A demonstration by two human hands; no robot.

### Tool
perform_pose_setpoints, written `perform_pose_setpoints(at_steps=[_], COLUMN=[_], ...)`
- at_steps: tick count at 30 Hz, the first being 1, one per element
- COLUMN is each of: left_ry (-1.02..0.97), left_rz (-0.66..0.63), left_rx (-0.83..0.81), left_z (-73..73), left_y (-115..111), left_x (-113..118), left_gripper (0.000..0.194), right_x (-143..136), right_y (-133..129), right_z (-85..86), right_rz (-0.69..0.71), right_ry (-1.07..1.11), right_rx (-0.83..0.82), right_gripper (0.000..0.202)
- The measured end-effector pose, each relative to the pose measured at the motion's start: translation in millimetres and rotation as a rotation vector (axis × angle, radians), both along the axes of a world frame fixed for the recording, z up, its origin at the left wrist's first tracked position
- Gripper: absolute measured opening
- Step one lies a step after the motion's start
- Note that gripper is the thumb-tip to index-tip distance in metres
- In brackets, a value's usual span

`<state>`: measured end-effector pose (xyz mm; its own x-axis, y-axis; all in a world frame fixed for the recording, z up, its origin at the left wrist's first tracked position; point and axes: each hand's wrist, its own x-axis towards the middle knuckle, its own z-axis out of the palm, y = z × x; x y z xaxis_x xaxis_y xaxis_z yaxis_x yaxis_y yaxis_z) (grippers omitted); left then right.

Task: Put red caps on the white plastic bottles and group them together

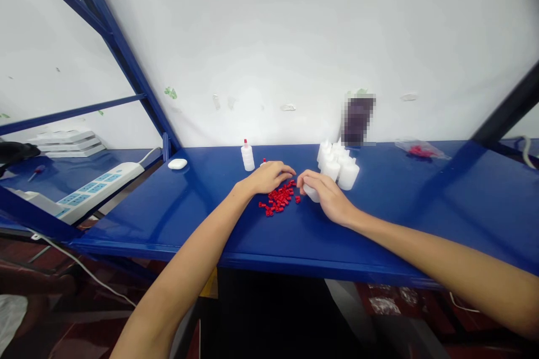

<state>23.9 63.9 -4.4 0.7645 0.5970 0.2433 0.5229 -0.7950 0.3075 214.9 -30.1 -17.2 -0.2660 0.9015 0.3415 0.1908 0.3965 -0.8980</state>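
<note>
Holding a white bottle [312,194] in our right hand [326,190], we have it tipped over the middle of the table, just right of a pile of red caps [279,198]. Our right fingers are wrapped around the bottle and hide much of it, its top included. Our left hand [269,177] is palm down over the far side of the pile, fingers bent and lying close together; whether they pinch a cap we cannot make out. The caps are spread loosely toward the near edge, and one stray cap [297,199] sits at the pile's right, near the bottle.

Just beyond our right hand, slightly to the right, we see a cluster of white bottles [347,175] standing close together, with pale nozzles on top. Farther left, a capped bottle [248,158] stands upright with a red tip, and a second bottle [264,163] with a red tip shows partly behind our left hand.

All this is on a blue table [400,202]. At its far left we have a small rounded white object [177,164]; at the far right, a clear bag [422,150] with red pieces inside. Against the white wall [269,39], behind the cluster, is a dark shape [357,120] too blurred to name. Off to the left, beyond the blue frame [126,61], lies a white power strip [99,188].
</note>
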Motion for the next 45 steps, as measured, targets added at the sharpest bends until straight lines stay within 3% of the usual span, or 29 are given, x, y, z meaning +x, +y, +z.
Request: perform_pose_setpoints(at_steps=[8,13,17,21,26,32,38,45], left_ry=[0.101,0.144,-0.091,-0.438,-0.605,-0.6,-0.659,-0.585], left_rz=[0.005,0.082,0.066,0.02,-0.049,-0.047,-0.079,-0.108], left_rx=[-0.088,-0.1,-0.064,-0.214,-0.384,-0.458,-0.358,-0.256], left_z=[14.7,18.5,22.7,27.8,20.0,6.8,4.2,1.3], left_y=[10.7,14.4,2.1,-25.6,-50.7,-57.2,-53.8,-51.3], left_x=[11.1,16.5,16.7,15.7,25.1,37.8,37.3,35.1], left_gripper=[0.021,0.013,0.014,0.017,0.018,0.015,0.01,0.014], right_x=[-0.3,-0.7,1.3,4.8,6.3,7.3,7.7,5.8], right_y=[1.1,1.3,5.1,7.9,5.2,5.6,3.6,3.5], right_z=[-2.3,0.9,2.2,2.4,2.1,0.0,0.7,-3.5], right_rz=[-0.016,-0.049,-0.101,-0.177,-0.088,-0.055,0.027,0.013], right_ry=[0.039,0.044,0.031,-0.003,-0.02,0.002,0.111,0.134], right_rx=[-0.068,-0.079,-0.09,-0.107,-0.052,-0.035,-0.009,0.02], right_gripper=[0.035,0.035,0.04,0.047,0.05,0.045,0.023,0.015])
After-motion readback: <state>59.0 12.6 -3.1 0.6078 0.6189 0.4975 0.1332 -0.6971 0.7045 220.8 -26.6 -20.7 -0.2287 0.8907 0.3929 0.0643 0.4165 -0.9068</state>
